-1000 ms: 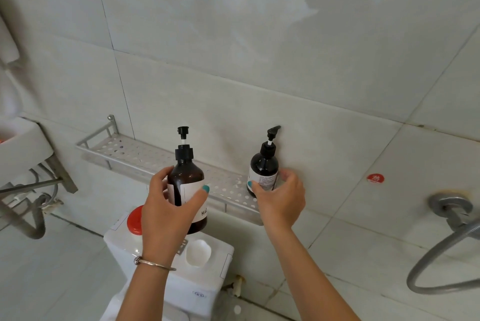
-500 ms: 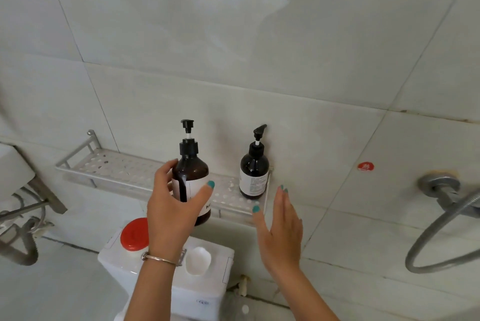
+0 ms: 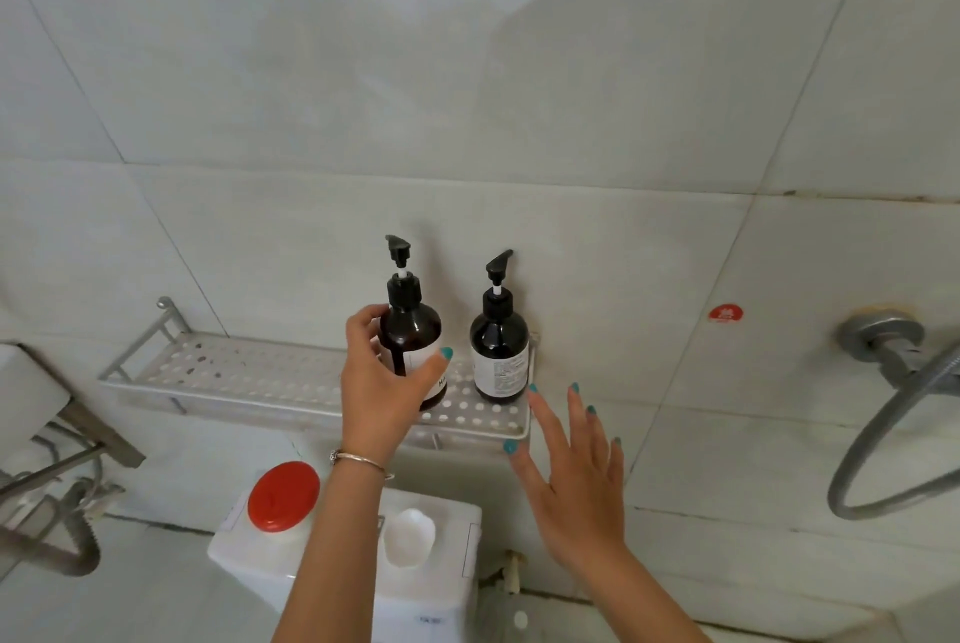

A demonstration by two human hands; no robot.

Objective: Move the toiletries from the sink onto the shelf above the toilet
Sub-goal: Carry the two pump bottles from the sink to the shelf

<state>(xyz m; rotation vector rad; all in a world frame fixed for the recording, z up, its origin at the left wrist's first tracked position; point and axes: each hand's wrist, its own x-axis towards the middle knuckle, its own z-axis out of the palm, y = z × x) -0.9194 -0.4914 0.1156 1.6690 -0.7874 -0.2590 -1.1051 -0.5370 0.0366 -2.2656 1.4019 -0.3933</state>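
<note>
Left hand (image 3: 382,390) grips the larger amber pump bottle (image 3: 413,330), fingers behind it, thumb across the white label in front. Bottle is upright, over the right half of the perforated metal shelf (image 3: 249,374); base is hidden by the hand, so can't tell if it's seated on the shelf or just above it. Thin bracelet (image 3: 361,460) on that wrist.

Second, smaller dark pump bottle (image 3: 498,348) stands upright at the shelf's right end, next to the end rail, close to the wall. Nothing holds it. The two bottles are just beside each other, with a gap between them.

Right hand (image 3: 571,481) is free: fingers straight and spread, palm toward the wall, holding nothing. It sits below and right of the smaller bottle, fingertips near the shelf's right front corner; contact with shelf or bottle not evident.

Left part of the shelf carries nothing visible.

Below the shelf: white toilet tank (image 3: 291,554), with a red round lid (image 3: 283,496) on its left top and a white oval flush button (image 3: 409,537) toward the right. Edge of the sink (image 3: 26,393) with its drain pipe (image 3: 57,533) at far left. Metal shower hose (image 3: 872,445) loops off a wall fitting (image 3: 880,335) at right. Small red sticker (image 3: 725,314) on the wall tile right of the shelf.
</note>
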